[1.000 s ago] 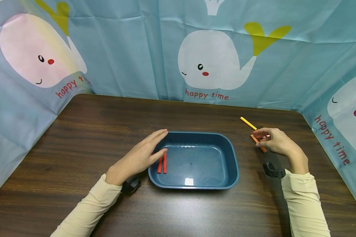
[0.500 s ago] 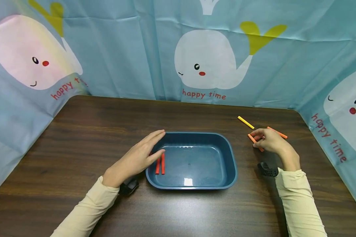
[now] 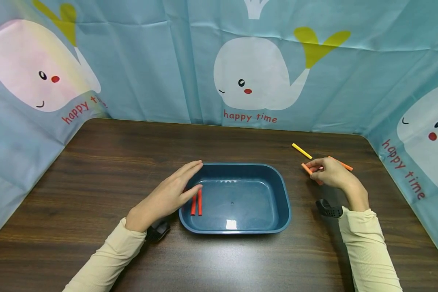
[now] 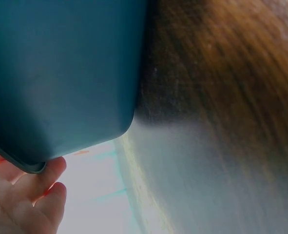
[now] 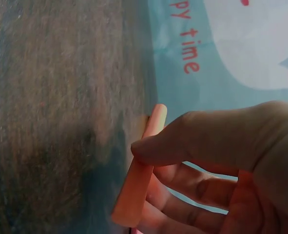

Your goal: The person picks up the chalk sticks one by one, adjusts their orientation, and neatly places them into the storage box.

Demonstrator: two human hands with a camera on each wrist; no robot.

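My right hand (image 3: 336, 175) pinches an orange stick (image 5: 133, 192) between thumb and fingers, right of the blue tray. One end of the stick pokes out past the fingertips, and part of it is covered in the head view. My left hand (image 3: 164, 198) lies over the left rim of the blue tray (image 3: 237, 232), its fingers stretched out; the left wrist view has fingertips at the rim's corner. Inside the tray, two red sticks (image 3: 200, 203) lie side by side near the left wall, their upper ends partly hidden by the left hand.
A yellow stick (image 3: 301, 151) lies on the dark wooden table (image 3: 138, 142) beyond the right hand. Another orange stick (image 3: 344, 165) lies just behind that hand. A blue whale-print curtain (image 3: 149, 61) borders the table at the back and sides.
My right hand first shifted slightly left and uncovered the other orange stick. The orange stick at its fingertips has since moved slightly up and left. The left hand stays at the tray.
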